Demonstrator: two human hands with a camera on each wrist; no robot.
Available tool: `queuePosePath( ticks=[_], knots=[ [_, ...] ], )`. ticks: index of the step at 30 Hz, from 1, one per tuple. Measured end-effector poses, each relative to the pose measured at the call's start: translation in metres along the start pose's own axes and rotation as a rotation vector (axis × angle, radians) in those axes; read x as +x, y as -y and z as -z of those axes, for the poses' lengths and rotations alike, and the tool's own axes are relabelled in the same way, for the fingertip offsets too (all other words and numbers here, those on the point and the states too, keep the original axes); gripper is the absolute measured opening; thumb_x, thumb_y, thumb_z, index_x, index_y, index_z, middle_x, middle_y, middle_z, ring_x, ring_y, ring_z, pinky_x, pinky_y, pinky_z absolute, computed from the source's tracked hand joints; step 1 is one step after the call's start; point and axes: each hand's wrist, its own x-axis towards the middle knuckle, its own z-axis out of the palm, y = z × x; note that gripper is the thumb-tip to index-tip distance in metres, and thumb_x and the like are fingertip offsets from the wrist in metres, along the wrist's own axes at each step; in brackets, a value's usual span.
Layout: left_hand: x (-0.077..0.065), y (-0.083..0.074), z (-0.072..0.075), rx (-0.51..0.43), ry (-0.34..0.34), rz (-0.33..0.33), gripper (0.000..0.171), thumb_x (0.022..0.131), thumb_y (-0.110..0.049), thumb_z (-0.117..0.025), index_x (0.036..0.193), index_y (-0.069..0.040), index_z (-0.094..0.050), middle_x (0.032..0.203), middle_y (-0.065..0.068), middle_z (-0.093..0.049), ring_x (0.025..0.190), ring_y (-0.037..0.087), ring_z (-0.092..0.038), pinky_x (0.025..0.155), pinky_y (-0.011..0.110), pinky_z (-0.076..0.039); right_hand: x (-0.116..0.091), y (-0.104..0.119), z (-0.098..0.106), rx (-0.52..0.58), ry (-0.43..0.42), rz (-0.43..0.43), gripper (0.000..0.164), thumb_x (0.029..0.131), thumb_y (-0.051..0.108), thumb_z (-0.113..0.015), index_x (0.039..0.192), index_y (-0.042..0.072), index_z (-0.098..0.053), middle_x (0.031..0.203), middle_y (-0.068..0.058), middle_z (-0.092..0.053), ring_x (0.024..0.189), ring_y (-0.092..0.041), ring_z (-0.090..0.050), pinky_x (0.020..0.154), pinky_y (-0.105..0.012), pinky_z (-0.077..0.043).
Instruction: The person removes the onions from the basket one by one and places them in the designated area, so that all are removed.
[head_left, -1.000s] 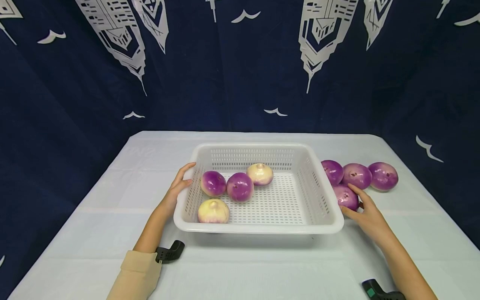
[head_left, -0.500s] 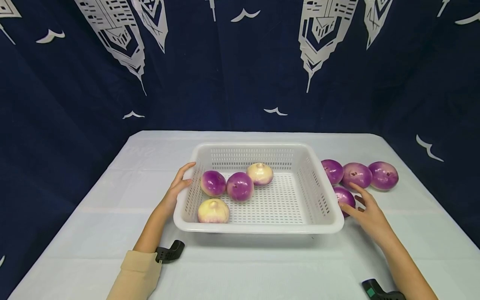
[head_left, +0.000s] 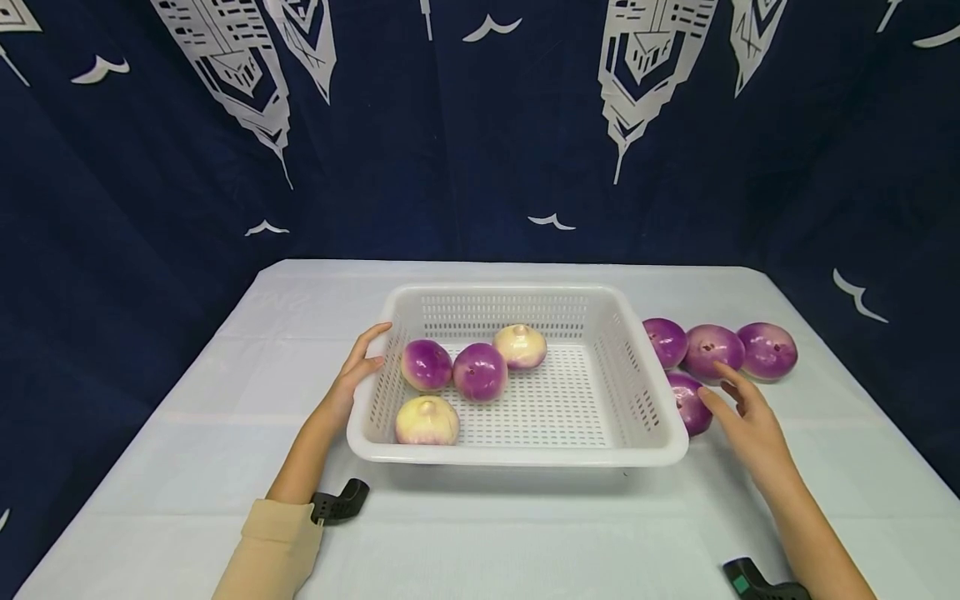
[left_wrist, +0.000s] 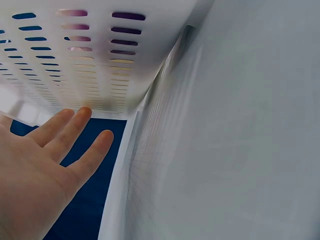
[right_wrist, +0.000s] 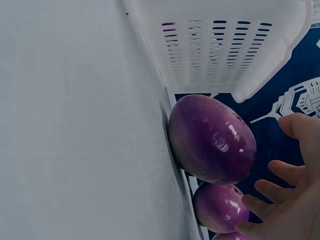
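My left hand (head_left: 351, 379) lies along the left side of a white plastic basket (head_left: 525, 457), its fingers spread rather than curled; the left wrist view has the fingertips near the slotted wall. The basket holds two glossy purple turnips, one at the left (head_left: 426, 366) and one in the middle (head_left: 480, 372). Two cream-side-up turnips, at the back (head_left: 520, 347) and the front (head_left: 427, 421), are also inside. My right hand (head_left: 753, 429) stands just right of a purple turnip (head_left: 686, 404) by the basket's right wall. In the right wrist view its loose fingers are apart from the nearest turnip (right_wrist: 212, 140).
Behind that turnip, three more purple turnips, left (head_left: 665, 342), middle (head_left: 712, 352) and right (head_left: 767, 351), form a row right of the basket. A white cloth (head_left: 525, 542) covers the table. A dark blue patterned curtain (head_left: 450, 167) hangs behind.
My right hand has drawn back to the right, away from the front turnip it was touching. That turnip has shifted slightly toward me. The left hand and basket have stayed put.
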Motion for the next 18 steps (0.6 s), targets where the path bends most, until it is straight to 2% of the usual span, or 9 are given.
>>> queuePosePath(
  ticks=[3,6,8,12,14,16,18],
  knots=[
    [0.0,0.0,0.0,0.0,0.002,-0.005,0.057,0.089,-0.02,-0.027,0.144,-0.019,-0.011,0.147,0.018,-0.012,0.125,0.044,-0.029,0.092,0.054,-0.042,0.006,-0.015,0.0,0.006,-0.031,0.003,0.065,0.092,0.041,-0.043,0.145,0.012,-0.019,0.148,-0.023,-0.019,0.135,-0.039,-0.019,0.111,-0.054,-0.008],
    [0.001,0.002,0.0,0.003,0.0,-0.008,0.057,0.089,-0.02,-0.027,0.144,-0.019,-0.011,0.147,0.018,-0.011,0.126,0.045,-0.027,0.093,0.056,-0.041,0.016,-0.036,0.0,0.008,-0.069,0.005,0.061,0.091,0.046,-0.043,0.145,0.025,-0.022,0.15,-0.015,-0.021,0.137,-0.031,-0.02,0.113,-0.051,-0.009],
    [0.001,0.003,0.0,0.007,-0.001,-0.007,0.057,0.088,-0.02,-0.027,0.144,-0.019,-0.011,0.147,0.018,-0.009,0.127,0.045,-0.026,0.093,0.058,-0.04,0.023,-0.05,-0.001,-0.013,-0.092,-0.004,0.058,0.09,0.05,-0.042,0.142,0.037,-0.022,0.151,-0.008,-0.023,0.138,-0.024,-0.022,0.112,-0.05,-0.013],
    [0.002,0.004,0.001,0.006,-0.004,-0.002,0.057,0.088,-0.021,-0.027,0.143,-0.019,-0.012,0.147,0.017,-0.009,0.127,0.045,-0.026,0.093,0.058,-0.04,0.029,-0.064,0.0,-0.031,-0.121,-0.007,0.054,0.09,0.052,-0.041,0.139,0.045,-0.021,0.149,0.002,-0.028,0.137,-0.018,-0.027,0.107,-0.053,-0.025],
    [0.002,0.004,0.001,0.008,-0.009,0.003,0.057,0.088,-0.021,-0.028,0.143,-0.02,-0.012,0.147,0.017,-0.01,0.127,0.045,-0.027,0.092,0.058,-0.04,0.029,-0.063,0.0,-0.042,-0.132,-0.008,0.054,0.09,0.052,-0.041,0.139,0.045,-0.021,0.148,0.005,-0.03,0.135,-0.015,-0.03,0.107,-0.042,-0.029],
    [0.001,0.003,0.001,0.003,-0.01,0.005,0.057,0.089,-0.021,-0.028,0.143,-0.02,-0.012,0.147,0.017,-0.012,0.126,0.044,-0.028,0.092,0.056,-0.041,0.027,-0.06,0.0,-0.034,-0.144,0.009,0.053,0.09,0.05,-0.041,0.139,0.044,-0.023,0.147,0.008,-0.031,0.134,-0.011,-0.032,0.106,-0.024,-0.032],
    [0.002,0.002,0.001,0.001,-0.011,0.006,0.057,0.089,-0.021,-0.028,0.143,-0.02,-0.013,0.147,0.017,-0.014,0.126,0.044,-0.03,0.092,0.055,-0.042,0.026,-0.057,-0.001,-0.026,-0.159,0.033,0.052,0.091,0.048,-0.041,0.14,0.041,-0.025,0.146,0.009,-0.033,0.133,-0.007,-0.033,0.099,-0.008,-0.032]
  ],
)
